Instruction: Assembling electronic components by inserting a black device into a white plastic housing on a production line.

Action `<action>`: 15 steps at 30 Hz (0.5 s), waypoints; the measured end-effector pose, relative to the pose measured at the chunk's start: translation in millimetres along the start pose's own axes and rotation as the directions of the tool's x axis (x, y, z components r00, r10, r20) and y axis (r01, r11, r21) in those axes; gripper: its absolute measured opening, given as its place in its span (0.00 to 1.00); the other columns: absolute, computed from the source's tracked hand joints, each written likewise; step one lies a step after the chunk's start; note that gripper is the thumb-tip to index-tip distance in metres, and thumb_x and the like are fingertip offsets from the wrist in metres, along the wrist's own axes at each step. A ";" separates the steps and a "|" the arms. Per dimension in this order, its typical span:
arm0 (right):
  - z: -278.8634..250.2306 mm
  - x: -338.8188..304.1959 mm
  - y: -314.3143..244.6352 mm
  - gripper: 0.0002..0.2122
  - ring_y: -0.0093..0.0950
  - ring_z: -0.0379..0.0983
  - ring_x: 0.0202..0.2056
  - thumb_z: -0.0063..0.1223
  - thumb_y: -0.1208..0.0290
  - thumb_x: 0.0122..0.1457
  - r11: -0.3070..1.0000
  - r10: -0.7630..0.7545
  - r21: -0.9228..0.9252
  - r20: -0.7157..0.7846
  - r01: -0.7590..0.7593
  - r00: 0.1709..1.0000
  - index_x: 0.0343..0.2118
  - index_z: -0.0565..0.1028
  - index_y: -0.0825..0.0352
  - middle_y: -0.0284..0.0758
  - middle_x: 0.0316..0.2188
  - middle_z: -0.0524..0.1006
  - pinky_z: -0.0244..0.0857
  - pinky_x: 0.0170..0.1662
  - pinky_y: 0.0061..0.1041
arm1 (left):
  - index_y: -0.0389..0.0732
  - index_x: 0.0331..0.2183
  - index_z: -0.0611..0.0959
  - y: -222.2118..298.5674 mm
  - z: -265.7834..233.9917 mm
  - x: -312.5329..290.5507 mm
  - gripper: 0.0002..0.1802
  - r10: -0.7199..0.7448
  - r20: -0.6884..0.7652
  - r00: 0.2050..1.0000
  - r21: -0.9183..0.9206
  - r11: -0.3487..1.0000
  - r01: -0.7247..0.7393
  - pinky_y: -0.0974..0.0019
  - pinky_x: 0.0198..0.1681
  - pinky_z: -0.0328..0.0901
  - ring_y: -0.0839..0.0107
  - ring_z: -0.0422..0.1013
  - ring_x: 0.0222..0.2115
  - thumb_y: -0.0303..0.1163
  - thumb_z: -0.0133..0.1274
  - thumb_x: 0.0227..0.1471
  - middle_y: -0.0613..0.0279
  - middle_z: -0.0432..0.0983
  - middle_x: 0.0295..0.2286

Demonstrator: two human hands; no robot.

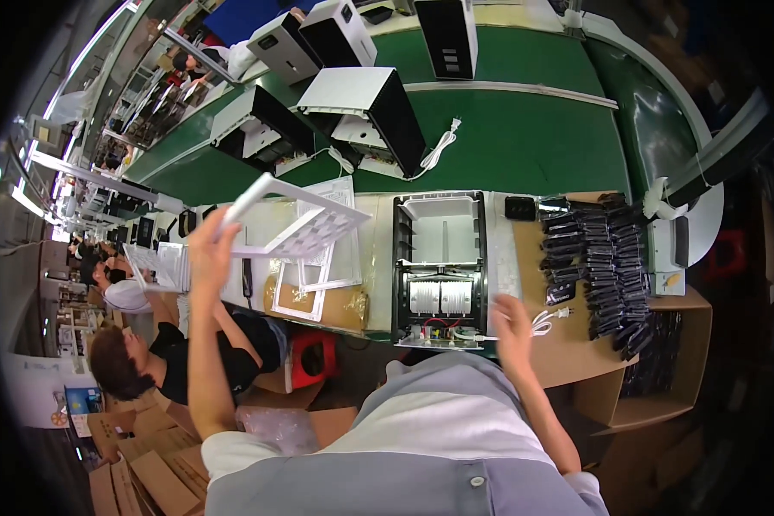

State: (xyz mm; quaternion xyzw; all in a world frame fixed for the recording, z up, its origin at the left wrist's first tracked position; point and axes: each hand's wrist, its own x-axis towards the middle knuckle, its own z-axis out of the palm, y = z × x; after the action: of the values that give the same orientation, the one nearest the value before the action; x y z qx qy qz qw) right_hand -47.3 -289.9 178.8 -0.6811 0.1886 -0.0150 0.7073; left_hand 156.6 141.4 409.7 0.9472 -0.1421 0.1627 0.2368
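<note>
My left hand [212,249] is raised at the left, its fingers closed on the edge of a white plastic frame panel [318,232] with a grid in it. The panel tilts above other white frames [305,297] lying on the bench. In front of me an opened appliance housing [439,228] with black sides lies on its back, showing finned metal blocks and wires at its near end. Beside its right wall hovers my right hand [512,331], slightly blurred, fingers apart, seemingly holding nothing. A white power cord [542,322] with a plug runs out by that hand.
Several black-wrapped packs [589,258] lie in rows on cardboard at the right, above an open carton [697,361]. Black-and-white appliance units [365,112] stand on the green conveyor [516,129] beyond. A seated co-worker [172,361] works at the left, near a red stool [314,357].
</note>
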 end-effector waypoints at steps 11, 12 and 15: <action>51.1 -4.6 -14.0 0.15 0.32 0.78 0.47 0.50 0.70 0.68 0.937 0.034 0.346 0.050 -0.049 0.998 0.51 0.73 0.76 0.42 0.44 0.80 0.68 0.54 0.28 | 0.31 0.51 0.78 101.4 71.1 105.2 0.20 0.084 0.396 0.914 -0.517 0.843 0.147 0.78 0.22 0.57 0.84 0.65 0.22 0.23 0.57 0.56 0.70 0.75 0.28; 43.9 -18.4 -10.8 0.12 0.30 0.79 0.41 0.49 0.71 0.68 0.953 0.122 0.283 -0.028 -0.109 0.992 0.44 0.75 0.77 0.41 0.38 0.81 0.71 0.49 0.27 | 0.33 0.50 0.79 92.6 101.0 112.5 0.22 0.132 0.405 0.905 -0.521 0.846 0.110 0.77 0.27 0.64 0.84 0.69 0.25 0.25 0.62 0.53 0.67 0.77 0.29; 44.4 -58.9 1.3 0.13 0.27 0.80 0.29 0.47 0.70 0.69 0.934 0.272 0.299 -0.231 -0.197 0.934 0.34 0.76 0.78 0.40 0.28 0.81 0.75 0.38 0.26 | 0.35 0.37 0.87 74.8 212.2 111.0 0.13 0.181 0.352 0.918 -0.564 0.824 0.054 0.69 0.28 0.69 0.74 0.76 0.25 0.26 0.67 0.46 0.61 0.79 0.27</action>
State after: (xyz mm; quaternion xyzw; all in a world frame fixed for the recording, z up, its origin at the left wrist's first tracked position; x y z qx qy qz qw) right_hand -89.6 -230.9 192.1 -0.5418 0.3595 -0.0476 0.7582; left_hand 282.5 -48.3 304.4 0.8425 -0.2599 -0.0707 0.4665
